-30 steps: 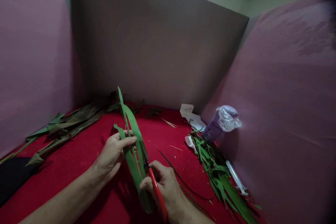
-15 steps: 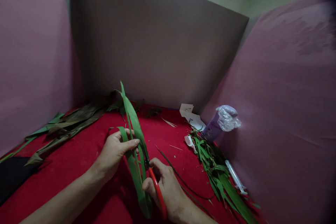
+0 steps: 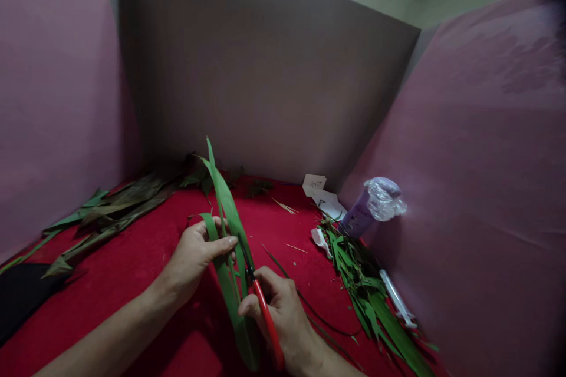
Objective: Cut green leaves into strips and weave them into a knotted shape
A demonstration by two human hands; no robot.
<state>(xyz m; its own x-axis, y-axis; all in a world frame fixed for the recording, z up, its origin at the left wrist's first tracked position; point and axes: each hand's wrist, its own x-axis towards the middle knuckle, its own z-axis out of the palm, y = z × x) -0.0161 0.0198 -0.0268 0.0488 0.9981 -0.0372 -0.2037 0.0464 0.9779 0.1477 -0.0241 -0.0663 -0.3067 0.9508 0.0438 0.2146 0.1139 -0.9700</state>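
Note:
A long green leaf [image 3: 227, 206], split lengthwise into strips, is pinched between the thumb and fingers of my left hand [image 3: 201, 253]. Its pointed tip rises toward the back wall and its broad lower end hangs down in front of me. My right hand [image 3: 285, 312] is wrapped round red-handled scissors [image 3: 269, 327]. Their dark blades lie against the right-hand part of the leaf, close to my left thumb; the leaf partly hides them, so how far apart they stand is unclear.
Cut green leaves [image 3: 360, 283] are heaped on the red cloth [image 3: 154, 259] at right, beside a syringe [image 3: 398, 298] and a purple plastic-wrapped container [image 3: 362, 209]. White papers [image 3: 327, 200] lie behind. Dried leaves [image 3: 128, 200] and a black item [image 3: 26, 291] are at left.
Both hands, the leaf and the scissors have shifted very slightly to the right. The scissor blades sit a little higher along the leaf.

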